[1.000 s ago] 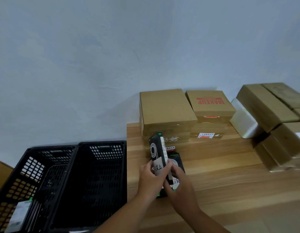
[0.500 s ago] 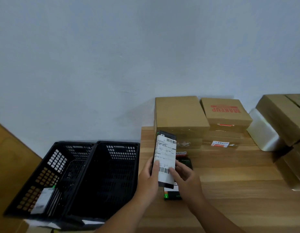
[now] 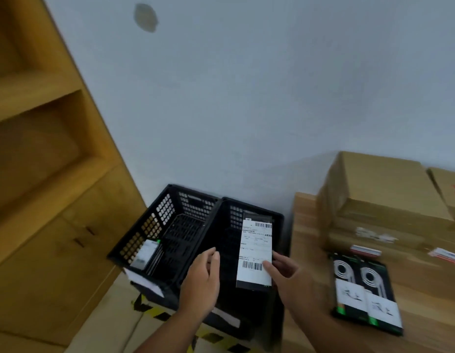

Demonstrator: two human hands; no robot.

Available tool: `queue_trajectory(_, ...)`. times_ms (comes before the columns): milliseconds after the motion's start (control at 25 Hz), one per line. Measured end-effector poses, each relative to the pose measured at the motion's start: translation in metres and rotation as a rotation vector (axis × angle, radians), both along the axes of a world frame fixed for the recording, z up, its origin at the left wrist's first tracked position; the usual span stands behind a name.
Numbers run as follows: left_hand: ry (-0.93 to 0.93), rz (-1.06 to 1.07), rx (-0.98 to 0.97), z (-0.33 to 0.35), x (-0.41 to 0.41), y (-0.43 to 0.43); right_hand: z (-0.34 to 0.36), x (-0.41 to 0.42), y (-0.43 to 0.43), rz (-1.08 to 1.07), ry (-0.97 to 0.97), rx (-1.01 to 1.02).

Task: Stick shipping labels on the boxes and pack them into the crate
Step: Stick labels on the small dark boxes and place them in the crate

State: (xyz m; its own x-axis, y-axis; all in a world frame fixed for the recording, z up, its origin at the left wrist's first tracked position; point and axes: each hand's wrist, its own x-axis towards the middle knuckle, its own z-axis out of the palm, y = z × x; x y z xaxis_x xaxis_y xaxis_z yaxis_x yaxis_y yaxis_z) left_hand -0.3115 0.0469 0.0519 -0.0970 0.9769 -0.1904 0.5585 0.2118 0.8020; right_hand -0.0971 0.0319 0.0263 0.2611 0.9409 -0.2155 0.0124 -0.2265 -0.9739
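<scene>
Between my right thumb (image 3: 267, 265) and the fingers curled behind its right edge I have the black box (image 3: 252, 287). My right hand (image 3: 292, 276) pinches it low down, beside the lower barcode. The box stands upright with its long side vertical. The white shipping label (image 3: 254, 250) covers nearly the whole face turned toward me, leaving only black strips at top and bottom.

Just left of that grip, with a clear gap to the box, my left hand (image 3: 203, 278) hangs with fingers loosely bent, touching and holding nothing.

Behind both sets of fingers is the right crate (image 3: 249, 203), black and latticed, and the held box appears over its opening. Touching that crate's far-left side is the left crate (image 3: 155, 225), of the same make. One labelled box (image 3: 145, 253) leans against its left wall.

To the right of my right fingers begins the wooden table (image 3: 308, 220). Two black boxes (image 3: 346, 271) lie flat on it side by side, touching, each with a white patch. Their print is too blurred for me to read. Farther out from the fingers on the same side, brown cardboard boxes (image 3: 381, 189) are stacked against the pale wall (image 3: 246, 98), with some small slips (image 3: 365, 250) at their foot.

Far out to the left of my left fingers stands a wooden shelf unit (image 3: 55, 174). Below the crates, yellow-and-black tape (image 3: 155, 312) marks the floor.
</scene>
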Motion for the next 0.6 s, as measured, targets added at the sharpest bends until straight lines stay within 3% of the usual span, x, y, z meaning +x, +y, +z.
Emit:
queue_trajectory(280, 0.297, -0.04, 0.213, -0.021, -0.211, 0.034, -0.027, -0.192, 0.054, 0.008, -0.123, -0.063)
queue_trajectory(600, 0.434, -0.163, 0.147, -0.059, -0.346, 0.112, -0.08, -0.328, 0.121, -0.002, -0.123, -0.178)
